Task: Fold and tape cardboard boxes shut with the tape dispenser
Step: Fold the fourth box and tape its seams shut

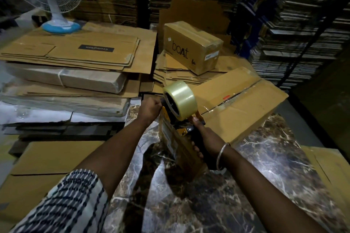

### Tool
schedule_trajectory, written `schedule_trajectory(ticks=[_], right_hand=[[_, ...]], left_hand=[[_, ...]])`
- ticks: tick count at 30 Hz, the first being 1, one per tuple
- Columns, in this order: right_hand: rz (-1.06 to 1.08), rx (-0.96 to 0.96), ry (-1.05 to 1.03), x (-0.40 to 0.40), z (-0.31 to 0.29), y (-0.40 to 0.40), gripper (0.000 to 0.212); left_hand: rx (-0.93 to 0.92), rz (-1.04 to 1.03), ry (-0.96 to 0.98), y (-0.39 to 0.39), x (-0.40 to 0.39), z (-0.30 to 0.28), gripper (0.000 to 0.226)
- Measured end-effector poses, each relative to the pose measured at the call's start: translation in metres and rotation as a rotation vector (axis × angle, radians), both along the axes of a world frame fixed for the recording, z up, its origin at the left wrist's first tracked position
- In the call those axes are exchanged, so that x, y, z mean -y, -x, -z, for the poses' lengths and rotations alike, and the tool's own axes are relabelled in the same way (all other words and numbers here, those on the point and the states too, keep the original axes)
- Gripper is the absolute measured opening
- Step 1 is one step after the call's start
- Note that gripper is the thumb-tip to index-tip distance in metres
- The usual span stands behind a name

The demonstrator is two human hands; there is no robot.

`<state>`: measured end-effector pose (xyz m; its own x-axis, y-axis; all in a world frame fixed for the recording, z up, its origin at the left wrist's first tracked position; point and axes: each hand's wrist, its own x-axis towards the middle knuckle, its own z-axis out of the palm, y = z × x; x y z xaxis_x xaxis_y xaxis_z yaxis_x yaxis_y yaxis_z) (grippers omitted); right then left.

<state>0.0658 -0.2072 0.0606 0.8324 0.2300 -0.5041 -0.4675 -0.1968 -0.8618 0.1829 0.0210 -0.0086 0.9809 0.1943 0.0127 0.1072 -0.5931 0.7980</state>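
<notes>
A brown cardboard box [240, 111] lies on the dark marble table [208, 195], its top flaps closed with clear tape along the seam. My right hand [205, 138] grips the black handle of the tape dispenser [181, 119], which carries a roll of clear tape [179, 99] and sits at the box's near-left corner. My left hand [150, 108] is curled at the dispenser's left side, at the box's edge; what it pinches is hidden. The box's near side face with a label [170, 138] faces me.
A taped "boat" box [191, 47] sits on flat cartons behind. Stacks of flattened cardboard [75, 53] fill the left, with a blue table fan [55, 5] on top. Shelves of stacked cartons [303, 24] stand at the right. More flat cardboard [47, 166] lies at the near left.
</notes>
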Motion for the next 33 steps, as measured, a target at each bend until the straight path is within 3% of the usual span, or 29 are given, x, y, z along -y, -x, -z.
schedule_trajectory(ticks=[6,10,12,14,16,23,28,33], right_hand=[[-0.028,-0.024,0.034,0.035,0.0,0.031,0.073],[-0.024,0.041,0.095,0.045,0.001,0.043,0.087],[-0.013,0.029,0.063,0.045,-0.002,0.047,0.074],[0.007,0.013,0.023,0.048,-0.002,0.048,0.073],[-0.012,0.046,0.035,0.053,0.003,0.048,0.086],[-0.015,0.054,0.048,0.046,0.0,0.048,0.077],[0.01,0.036,0.105,0.044,-0.002,0.042,0.08],[0.034,-0.015,0.077,0.033,-0.007,0.024,0.072]], left_hand=[[0.091,0.048,0.086,0.01,0.004,-0.005,0.057],[0.105,-0.112,0.005,0.02,0.022,-0.004,0.037],[0.151,-0.21,-0.014,0.024,0.032,0.001,0.036],[0.325,-0.096,-0.047,0.029,0.032,0.01,0.033],[0.419,0.13,-0.163,0.032,0.025,0.025,0.037],[0.388,0.459,-0.304,0.036,-0.009,0.03,0.086],[0.331,0.41,-0.451,0.024,-0.013,0.024,0.084],[0.162,0.325,-0.516,0.02,0.001,0.006,0.061]])
